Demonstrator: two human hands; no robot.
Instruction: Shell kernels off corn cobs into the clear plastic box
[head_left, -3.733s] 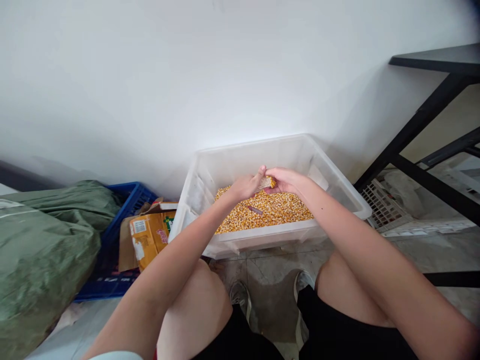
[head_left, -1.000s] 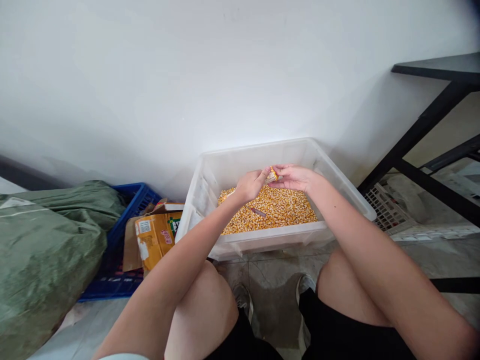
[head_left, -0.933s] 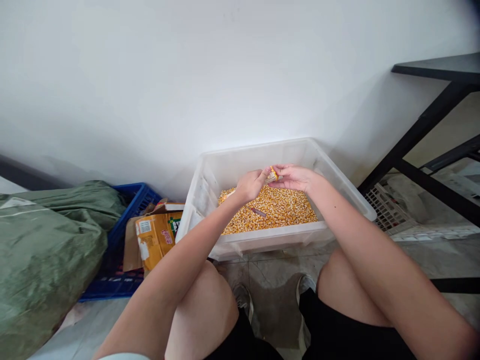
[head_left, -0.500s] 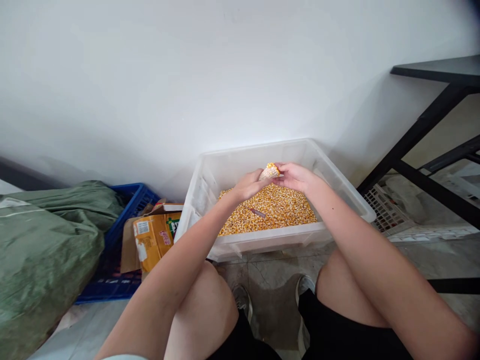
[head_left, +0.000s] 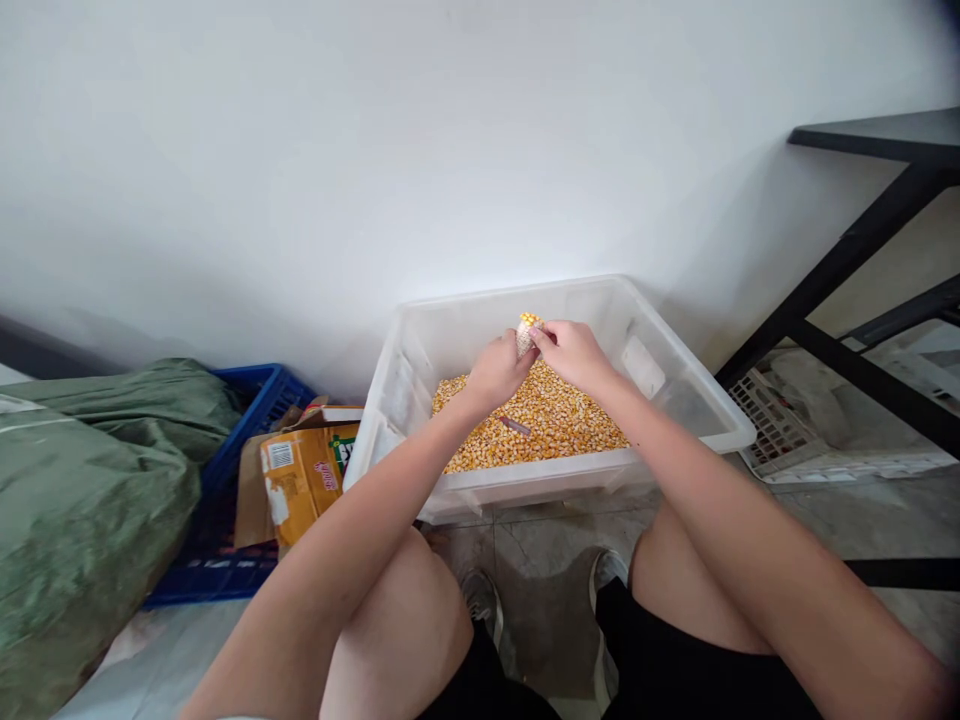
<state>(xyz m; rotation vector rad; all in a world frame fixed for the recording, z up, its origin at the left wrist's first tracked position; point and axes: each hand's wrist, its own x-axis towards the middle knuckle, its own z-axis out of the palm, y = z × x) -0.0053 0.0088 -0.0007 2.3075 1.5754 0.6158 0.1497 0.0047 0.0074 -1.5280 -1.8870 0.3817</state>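
Between my hands, above the loose corn kernels [head_left: 559, 425], is a corn cob [head_left: 526, 334]. Yellow kernels cover its top end, while the part below looks pale and stripped. My left hand [head_left: 498, 370] is closed around the cob's lower part. At its upper right side, my right hand [head_left: 571, 350] is closed with thumb and fingers pressing on the cob. The kernels lie in a translucent white plastic bin [head_left: 540, 468]. A thin brownish-purple piece [head_left: 515, 426], whose kind I cannot tell, rests on the kernels.
Left of the bin stand a torn cardboard box [head_left: 304, 480], a blue plastic crate [head_left: 214, 580] and a large green sack [head_left: 97, 500]. On the right are a black metal frame [head_left: 840, 245] and a white basket [head_left: 772, 425]. A pale wall [head_left: 450, 150] rises behind.
My hands and the cob have shifted slightly left. The cob is now more upright, and my right hand has turned from holding its end to pressing its side.
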